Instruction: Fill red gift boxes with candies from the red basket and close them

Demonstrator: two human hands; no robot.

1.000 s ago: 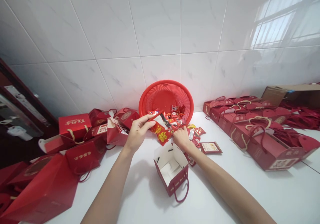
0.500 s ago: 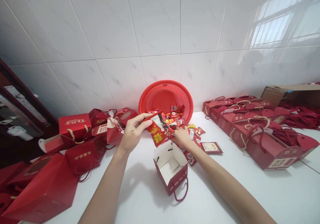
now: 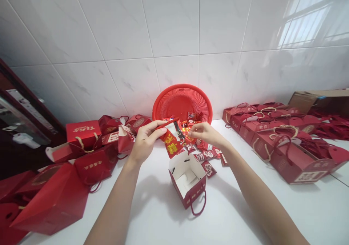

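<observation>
1. Since the earlier frame, the right hand (image 3: 207, 133) has lifted back from low beside the packet (image 3: 171, 143), fingertips now higher, uncovering more sweets (image 3: 209, 168).
2. Nearest, a small box (image 3: 195, 192) stands open on the counter (image 3: 223, 208), white inside showing, cord handle hanging down its near side.
3. Beyond its far edge, the packet hangs tilted above the counter, gripped near its upper left corner between the left hand's (image 3: 144, 143) thumb and fingers. It looks light, soft and crinkly, with a slick film; a pinch on that edge should hold, though the body may sag or swing.
4. Fingertips of the right hand are nearly closed beside a shiny wrapper (image 3: 187, 131); whether they grasp it, I cannot tell.
5. Sweets lie loose right of the packet, reaching back to the basket (image 3: 177, 101), which leans against the wall (image 3: 174, 26).
6. Red boxes (image 3: 51, 205) crowd the left; others (image 3: 289, 165) line the right, a carton (image 3: 305, 101) behind them.
</observation>
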